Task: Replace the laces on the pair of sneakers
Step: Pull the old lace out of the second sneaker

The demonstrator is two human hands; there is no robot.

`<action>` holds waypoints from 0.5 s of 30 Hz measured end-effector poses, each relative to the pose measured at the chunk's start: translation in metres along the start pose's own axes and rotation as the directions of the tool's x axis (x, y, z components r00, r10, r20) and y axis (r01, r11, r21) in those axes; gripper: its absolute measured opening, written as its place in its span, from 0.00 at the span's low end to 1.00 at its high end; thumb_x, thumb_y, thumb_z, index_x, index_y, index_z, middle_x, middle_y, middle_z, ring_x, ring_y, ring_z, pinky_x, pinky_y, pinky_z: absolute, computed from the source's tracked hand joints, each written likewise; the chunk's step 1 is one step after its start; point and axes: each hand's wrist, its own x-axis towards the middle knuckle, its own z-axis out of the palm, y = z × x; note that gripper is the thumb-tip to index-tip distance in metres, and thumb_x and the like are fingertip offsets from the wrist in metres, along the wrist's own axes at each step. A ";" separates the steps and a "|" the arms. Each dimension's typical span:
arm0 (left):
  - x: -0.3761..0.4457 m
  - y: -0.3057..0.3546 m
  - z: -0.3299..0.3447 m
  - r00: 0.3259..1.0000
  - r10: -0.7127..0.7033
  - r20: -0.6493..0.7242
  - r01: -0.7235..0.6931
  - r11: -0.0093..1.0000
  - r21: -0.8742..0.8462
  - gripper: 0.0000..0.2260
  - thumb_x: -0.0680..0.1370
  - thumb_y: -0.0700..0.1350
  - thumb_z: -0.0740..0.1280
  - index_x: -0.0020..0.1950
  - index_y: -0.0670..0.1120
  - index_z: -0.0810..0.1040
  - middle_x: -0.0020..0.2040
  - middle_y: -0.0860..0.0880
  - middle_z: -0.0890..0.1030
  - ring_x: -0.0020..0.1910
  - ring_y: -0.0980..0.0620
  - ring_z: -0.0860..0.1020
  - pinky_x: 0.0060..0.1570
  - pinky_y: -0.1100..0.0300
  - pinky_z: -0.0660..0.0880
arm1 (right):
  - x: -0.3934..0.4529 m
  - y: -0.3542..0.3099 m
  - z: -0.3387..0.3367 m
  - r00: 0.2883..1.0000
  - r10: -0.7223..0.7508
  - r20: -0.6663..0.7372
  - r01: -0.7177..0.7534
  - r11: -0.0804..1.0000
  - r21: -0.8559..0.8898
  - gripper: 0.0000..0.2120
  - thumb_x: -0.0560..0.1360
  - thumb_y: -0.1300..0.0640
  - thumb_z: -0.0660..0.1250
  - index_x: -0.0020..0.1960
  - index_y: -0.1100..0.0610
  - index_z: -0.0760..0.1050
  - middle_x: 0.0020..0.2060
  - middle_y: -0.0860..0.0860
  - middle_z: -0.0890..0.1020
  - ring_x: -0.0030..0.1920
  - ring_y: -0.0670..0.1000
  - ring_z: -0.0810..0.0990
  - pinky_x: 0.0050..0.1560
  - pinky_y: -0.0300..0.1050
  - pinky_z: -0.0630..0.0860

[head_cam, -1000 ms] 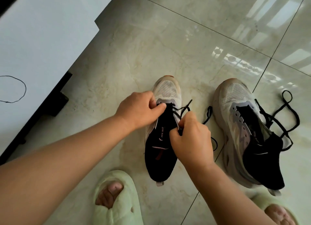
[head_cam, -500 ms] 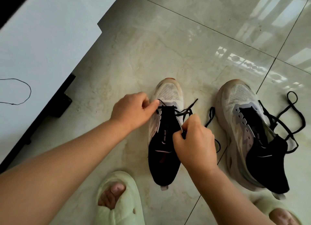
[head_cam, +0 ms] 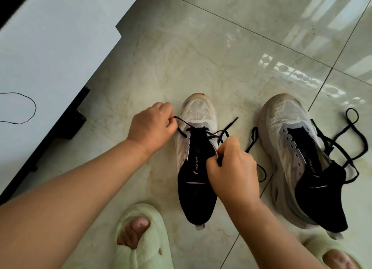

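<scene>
Since half a second ago the left hand point(head_cam: 153, 125) has drawn out to the left, off the sneaker's eyelets, and a short run of black lace point(head_cam: 182, 129) now stretches from its fingertips back to the shoe; the right hand point(head_cam: 234, 173) has stayed low over the tongue.

The tiled floor point(head_cam: 201, 53) fills most of the view, with a white panel point(head_cam: 50, 53) on a dark base along the left side and a thin black thread point(head_cam: 28, 115) looping across it. Two sneakers stand on the tiles, toes pointing far. The left sneaker point(head_cam: 196, 168), in the middle of the scene, sits between both hands, its lace threaded only through the far eyelets. The right sneaker point(head_cam: 298, 158) stands just beside it to the right, untouched, with its loosened lace point(head_cam: 342, 140) spilling onto the tiles on its right.

Near the bottom edge, two pale green slippers show: one point(head_cam: 141, 238) near the left sneaker's heel, with toes visible, another point(head_cam: 332, 254) at the right corner.

The left hand's fingers are curled, pinching the lace end between thumb and forefinger. The right hand's fingers are curled too, gripping the other strand at the shoe's right eyelet row.
</scene>
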 end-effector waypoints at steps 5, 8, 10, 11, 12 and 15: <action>-0.011 0.016 0.001 0.873 -0.356 0.333 0.468 0.804 -0.367 0.21 0.67 0.63 0.65 0.31 0.44 0.74 0.27 0.53 0.74 0.29 0.50 0.73 0.33 0.58 0.69 | 0.000 0.000 0.001 1.000 0.000 -0.013 0.000 1.000 0.005 0.10 0.70 0.60 0.62 0.38 0.54 0.60 0.27 0.48 0.70 0.28 0.45 0.68 0.26 0.38 0.60; -0.027 0.028 0.004 0.850 -0.328 0.412 0.511 0.701 -0.497 0.25 0.69 0.63 0.68 0.34 0.38 0.77 0.26 0.51 0.73 0.26 0.52 0.71 0.33 0.56 0.71 | 0.000 -0.002 0.002 1.000 -0.005 -0.006 0.005 1.000 -0.006 0.08 0.71 0.60 0.62 0.40 0.56 0.62 0.27 0.47 0.70 0.30 0.53 0.71 0.27 0.45 0.61; -0.030 0.032 0.006 0.847 -0.344 0.406 0.530 0.621 -0.578 0.17 0.72 0.53 0.70 0.33 0.39 0.77 0.25 0.52 0.73 0.24 0.55 0.69 0.32 0.59 0.68 | 0.000 -0.003 0.002 1.000 -0.009 -0.004 0.009 1.000 -0.007 0.08 0.71 0.60 0.62 0.40 0.56 0.62 0.27 0.47 0.70 0.30 0.53 0.70 0.29 0.45 0.61; -0.029 0.032 0.006 0.845 -0.360 0.396 0.535 0.593 -0.602 0.14 0.73 0.49 0.70 0.33 0.41 0.76 0.25 0.52 0.72 0.25 0.55 0.68 0.32 0.60 0.67 | -0.001 -0.003 0.002 1.000 -0.009 -0.003 0.009 1.000 -0.002 0.08 0.71 0.60 0.62 0.40 0.56 0.62 0.27 0.48 0.70 0.30 0.53 0.70 0.28 0.45 0.61; -0.028 0.030 0.006 0.851 -0.362 0.381 0.526 0.586 -0.616 0.12 0.73 0.46 0.70 0.33 0.41 0.76 0.25 0.52 0.72 0.25 0.55 0.68 0.32 0.60 0.66 | -0.001 -0.002 0.002 1.000 -0.006 -0.002 0.006 1.000 -0.001 0.08 0.71 0.60 0.62 0.40 0.56 0.62 0.27 0.49 0.71 0.30 0.53 0.71 0.27 0.44 0.61; -0.026 0.025 0.004 0.884 -0.315 0.346 0.467 0.644 -0.605 0.11 0.73 0.44 0.69 0.32 0.43 0.74 0.26 0.54 0.72 0.27 0.56 0.69 0.34 0.61 0.68 | -0.002 0.001 0.000 1.000 0.006 -0.009 -0.006 1.000 0.002 0.08 0.71 0.60 0.62 0.39 0.56 0.62 0.27 0.50 0.71 0.30 0.51 0.71 0.27 0.39 0.61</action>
